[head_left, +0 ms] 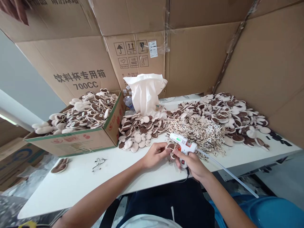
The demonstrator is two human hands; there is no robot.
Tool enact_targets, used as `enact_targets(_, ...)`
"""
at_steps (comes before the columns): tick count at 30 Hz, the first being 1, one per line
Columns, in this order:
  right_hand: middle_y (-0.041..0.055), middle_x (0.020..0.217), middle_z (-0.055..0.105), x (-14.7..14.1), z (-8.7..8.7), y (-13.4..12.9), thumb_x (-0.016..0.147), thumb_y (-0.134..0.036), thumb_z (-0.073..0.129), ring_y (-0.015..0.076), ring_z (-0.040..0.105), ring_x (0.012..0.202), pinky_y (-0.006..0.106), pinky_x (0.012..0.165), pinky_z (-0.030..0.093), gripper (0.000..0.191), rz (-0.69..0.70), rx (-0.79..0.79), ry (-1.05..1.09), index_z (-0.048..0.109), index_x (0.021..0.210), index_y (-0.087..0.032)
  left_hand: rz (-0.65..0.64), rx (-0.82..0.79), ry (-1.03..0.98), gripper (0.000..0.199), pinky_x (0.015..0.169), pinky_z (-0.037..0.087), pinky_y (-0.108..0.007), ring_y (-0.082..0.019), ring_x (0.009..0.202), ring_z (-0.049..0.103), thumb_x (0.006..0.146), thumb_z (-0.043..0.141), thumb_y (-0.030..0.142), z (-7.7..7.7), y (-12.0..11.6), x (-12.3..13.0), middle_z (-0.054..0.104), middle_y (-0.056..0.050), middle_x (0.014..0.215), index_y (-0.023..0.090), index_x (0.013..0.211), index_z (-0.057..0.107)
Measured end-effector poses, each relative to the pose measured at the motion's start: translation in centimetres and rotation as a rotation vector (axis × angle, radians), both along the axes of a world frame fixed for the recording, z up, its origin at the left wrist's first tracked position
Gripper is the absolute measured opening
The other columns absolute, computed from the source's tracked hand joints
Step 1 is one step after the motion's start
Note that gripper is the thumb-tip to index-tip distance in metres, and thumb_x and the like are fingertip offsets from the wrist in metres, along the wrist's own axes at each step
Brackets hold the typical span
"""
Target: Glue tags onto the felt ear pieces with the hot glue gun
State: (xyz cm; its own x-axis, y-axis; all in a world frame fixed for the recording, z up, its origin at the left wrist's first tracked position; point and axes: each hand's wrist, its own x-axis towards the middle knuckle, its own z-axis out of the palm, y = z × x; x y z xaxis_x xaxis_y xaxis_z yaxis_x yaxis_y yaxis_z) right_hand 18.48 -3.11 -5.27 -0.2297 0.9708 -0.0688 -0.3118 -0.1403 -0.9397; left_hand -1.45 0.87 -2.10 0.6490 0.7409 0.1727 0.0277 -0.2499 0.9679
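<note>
Near the table's front edge, my left hand pinches a small brown and cream felt piece with a cream cord bow on it. My right hand is wrapped round a white glue gun, its thumb at the bow. A long white glue stick sticks out of the gun's back toward the lower right. Behind the gun lies a heap of cream cord bows. Brown and cream felt pieces are piled just left of it.
An open carton full of finished-looking pieces stands at the left. A white bag stands at the back. More felt pieces are heaped right. One piece lies at front left. Cardboard walls enclose the back.
</note>
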Motion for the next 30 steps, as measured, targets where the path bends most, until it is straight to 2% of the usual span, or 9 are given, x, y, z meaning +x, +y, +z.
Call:
enact_targets(4, -0.0006, 0.070, 0.070, -0.03, -0.28, 0.11, 0.088, -0.047, 0.081, 0.0127, 0.056, 0.051, 0.027, 0.054, 0.044, 0.034, -0.027, -0.017, 0.016, 0.061, 0.102, -0.023, 0.050, 0.023, 0.038, 0.042, 0.068, 0.045, -0.028, -0.017, 0.073, 0.062, 0.104, 0.055, 0.050, -0.17, 0.06, -0.04, 0.070, -0.008, 0.081, 0.014, 0.083, 0.063)
enact_targets(8, -0.0036, 0.058, 0.061, -0.08, -0.14, 0.24, 0.088, -0.050, 0.080, 0.0142, 0.053, 0.050, 0.027, 0.051, 0.043, 0.035, -0.062, -0.031, 0.046, 0.062, 0.100, -0.023, 0.017, 0.019, -0.017, 0.044, 0.068, 0.043, -0.027, -0.016, 0.071, 0.058, 0.104, 0.053, 0.052, 0.12, -0.14, 0.08, 0.067, -0.007, 0.079, 0.013, 0.089, 0.064)
enact_targets(13, -0.0023, 0.065, 0.064, -0.17, 0.04, 0.26, 0.087, -0.049, 0.082, 0.0127, 0.055, 0.051, 0.027, 0.054, 0.044, 0.035, -0.055, -0.014, 0.054, 0.062, 0.097, -0.022, 0.072, 0.040, 0.006, 0.054, 0.068, 0.040, -0.027, -0.015, 0.068, 0.052, 0.106, 0.045, 0.057, 0.11, -0.15, -0.08, 0.061, -0.005, 0.073, 0.013, 0.086, 0.069)
enact_targets(23, -0.0001, 0.074, 0.069, -0.11, -0.09, 0.11, 0.088, -0.050, 0.081, 0.0130, 0.055, 0.050, 0.028, 0.054, 0.045, 0.036, -0.052, 0.003, 0.025, 0.062, 0.100, -0.022, 0.091, 0.010, 0.017, 0.054, 0.066, 0.041, -0.026, -0.015, 0.068, 0.054, 0.105, 0.047, 0.059, -0.27, 0.05, -0.02, 0.065, -0.007, 0.075, 0.013, 0.083, 0.067)
enact_targets(30, -0.0006, 0.074, 0.068, -0.05, 0.01, 0.02, 0.088, -0.047, 0.082, 0.0128, 0.055, 0.053, 0.027, 0.054, 0.045, 0.035, -0.030, -0.018, 0.013, 0.062, 0.101, -0.022, 0.113, 0.020, 0.048, 0.057, 0.062, 0.040, -0.025, -0.013, 0.063, 0.051, 0.104, 0.048, 0.060, -0.59, 0.21, -0.06, 0.062, -0.004, 0.069, 0.013, 0.079, 0.066)
